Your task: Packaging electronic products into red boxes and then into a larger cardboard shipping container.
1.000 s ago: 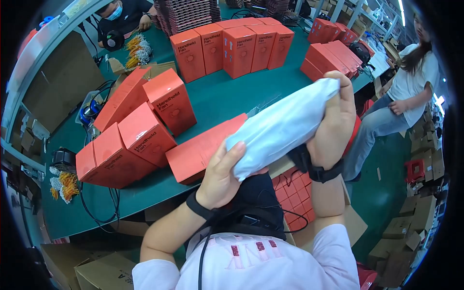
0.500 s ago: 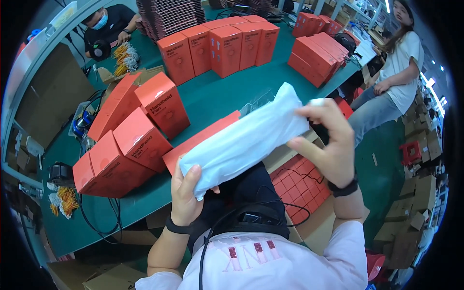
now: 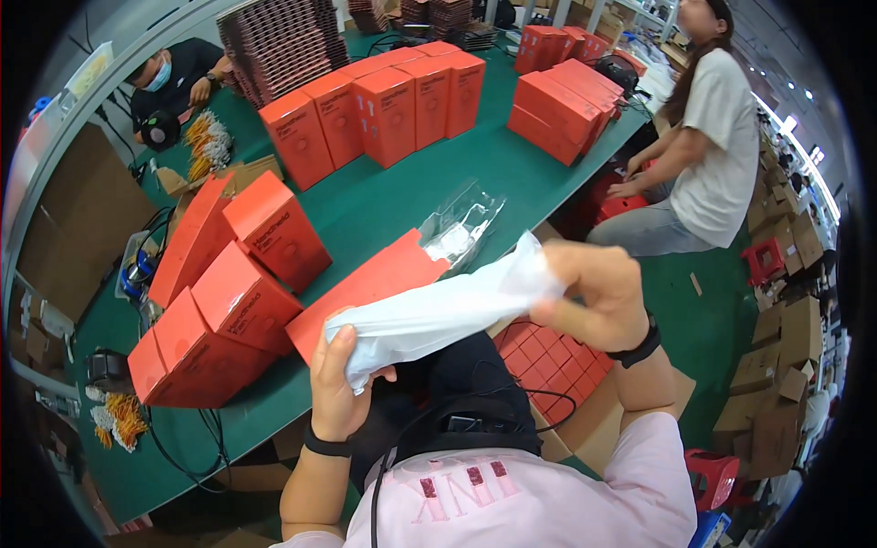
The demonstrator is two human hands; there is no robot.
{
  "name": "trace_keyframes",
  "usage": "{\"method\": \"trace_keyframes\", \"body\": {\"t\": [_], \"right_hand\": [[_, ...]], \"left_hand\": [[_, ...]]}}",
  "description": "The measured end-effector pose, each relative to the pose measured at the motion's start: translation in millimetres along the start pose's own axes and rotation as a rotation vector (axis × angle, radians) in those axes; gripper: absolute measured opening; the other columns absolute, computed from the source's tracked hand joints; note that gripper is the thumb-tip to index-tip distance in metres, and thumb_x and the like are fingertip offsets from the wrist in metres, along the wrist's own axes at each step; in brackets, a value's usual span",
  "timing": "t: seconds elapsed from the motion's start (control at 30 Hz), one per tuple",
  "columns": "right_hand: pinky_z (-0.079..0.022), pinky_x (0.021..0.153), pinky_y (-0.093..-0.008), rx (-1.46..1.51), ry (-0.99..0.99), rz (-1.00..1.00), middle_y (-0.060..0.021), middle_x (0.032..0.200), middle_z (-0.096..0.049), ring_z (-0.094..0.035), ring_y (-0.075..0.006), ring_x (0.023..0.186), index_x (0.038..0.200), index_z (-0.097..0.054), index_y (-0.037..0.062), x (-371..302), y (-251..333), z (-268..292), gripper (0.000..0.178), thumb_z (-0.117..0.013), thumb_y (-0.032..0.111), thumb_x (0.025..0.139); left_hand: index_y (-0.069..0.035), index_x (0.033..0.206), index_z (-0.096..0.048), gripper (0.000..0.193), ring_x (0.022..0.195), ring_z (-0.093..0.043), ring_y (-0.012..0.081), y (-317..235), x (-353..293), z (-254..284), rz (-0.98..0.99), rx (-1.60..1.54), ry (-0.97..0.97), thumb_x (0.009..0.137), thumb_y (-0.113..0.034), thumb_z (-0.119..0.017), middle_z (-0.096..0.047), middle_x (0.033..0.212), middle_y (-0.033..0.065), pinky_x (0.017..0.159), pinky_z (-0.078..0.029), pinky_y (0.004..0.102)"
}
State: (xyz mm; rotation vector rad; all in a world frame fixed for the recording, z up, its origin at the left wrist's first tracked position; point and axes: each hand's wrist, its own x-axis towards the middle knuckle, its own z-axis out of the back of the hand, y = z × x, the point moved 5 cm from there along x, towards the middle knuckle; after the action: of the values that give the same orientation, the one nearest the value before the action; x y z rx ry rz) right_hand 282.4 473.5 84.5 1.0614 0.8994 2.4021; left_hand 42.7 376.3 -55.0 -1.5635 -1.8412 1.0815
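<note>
A long white plastic bag [image 3: 429,315] with something bulky inside is stretched between my hands above the table's front edge. Its left end is held by my left hand [image 3: 343,379], the thumb on top and the fingers underneath. My right hand [image 3: 598,288] is closed on the bag's narrowed right end, thumb against fingers, and the plastic there is pulled into a tapered fold. What the bag contains is hidden. Just behind it lies a red box [image 3: 365,279] on its side, with a clear plastic tray [image 3: 466,224] sticking out of its right end.
Upright red boxes [image 3: 388,100] line the back of the green table [image 3: 438,164], and more red boxes [image 3: 247,301] stand at left. A carton of small red boxes [image 3: 553,365] is by my lap. One co-worker [image 3: 717,137] sits at right, another [image 3: 174,78] at far left.
My right hand has closed on the bag's right end and drawn it narrow. The bag sits slightly lower, showing more of the clear tray. The co-worker at right has leaned and turned.
</note>
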Motion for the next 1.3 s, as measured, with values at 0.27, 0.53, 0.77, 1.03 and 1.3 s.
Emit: {"method": "trace_keyframes", "body": {"t": [0.27, 0.53, 0.77, 1.03, 1.3], "right_hand": [[-0.050, 0.084, -0.0362, 0.187, 0.347, -0.284, -0.0186, 0.105, -0.068, -0.066, -0.0303, 0.092, 0.110, -0.066, -0.0066, -16, -37, -9, 0.025, -0.053, -0.003, 0.089], [-0.051, 0.087, -0.0278, 0.707, 0.278, -0.594, -0.0038, 0.114, -0.067, -0.061, -0.0096, 0.101, 0.131, -0.057, -0.0024, -41, -57, -53, 0.041, -0.068, 0.012, 0.095], [-0.047, 0.095, -0.0296, 0.527, 0.149, -0.635, -0.0057, 0.118, -0.066, -0.060, -0.0113, 0.107, 0.123, -0.061, -0.0024, -59, -55, -73, 0.043, -0.076, 0.007, 0.083], [-0.049, 0.090, -0.0286, 0.286, -0.173, -0.549, -0.0107, 0.115, -0.066, -0.064, -0.0164, 0.103, 0.122, -0.063, -0.0040, -62, -19, -57, 0.041, -0.074, 0.002, 0.083], [-0.048, 0.093, -0.0296, 0.338, -0.281, -0.398, -0.0112, 0.119, -0.065, -0.063, -0.0170, 0.106, 0.125, -0.060, -0.0053, -60, -20, -66, 0.044, -0.075, 0.002, 0.084]], "left_hand": [[0.002, 0.134, -0.040, 0.069, 0.085, -0.069, 0.0236, -33, -2, -17, -0.153, 0.215, 0.151, 0.090, -0.045, -0.064, -0.061, 0.115, 0.0175, 0.053, -0.056, 0.0319], [0.002, 0.150, -0.029, 0.082, 0.117, -0.052, 0.0161, -30, 9, -46, -0.229, 0.312, 0.467, 0.090, -0.032, -0.073, -0.055, 0.126, 0.0086, 0.104, -0.037, 0.0311], [0.008, 0.131, -0.058, 0.039, 0.103, -0.064, 0.0159, -35, 21, -33, -0.485, 0.311, 0.127, 0.104, -0.020, -0.055, -0.069, 0.117, 0.0166, 0.095, -0.048, 0.0275], [0.003, 0.114, -0.061, 0.040, 0.095, -0.067, 0.0216, -57, 53, -18, -0.520, -0.025, -0.175, 0.107, -0.034, -0.045, -0.069, 0.108, 0.0161, 0.085, -0.054, 0.0337], [-0.005, 0.145, -0.040, 0.073, 0.129, -0.051, 0.0281, -2, 21, -62, -0.150, -0.330, 0.089, 0.098, -0.061, -0.047, -0.055, 0.136, 0.0139, 0.110, -0.038, 0.0439]]}}
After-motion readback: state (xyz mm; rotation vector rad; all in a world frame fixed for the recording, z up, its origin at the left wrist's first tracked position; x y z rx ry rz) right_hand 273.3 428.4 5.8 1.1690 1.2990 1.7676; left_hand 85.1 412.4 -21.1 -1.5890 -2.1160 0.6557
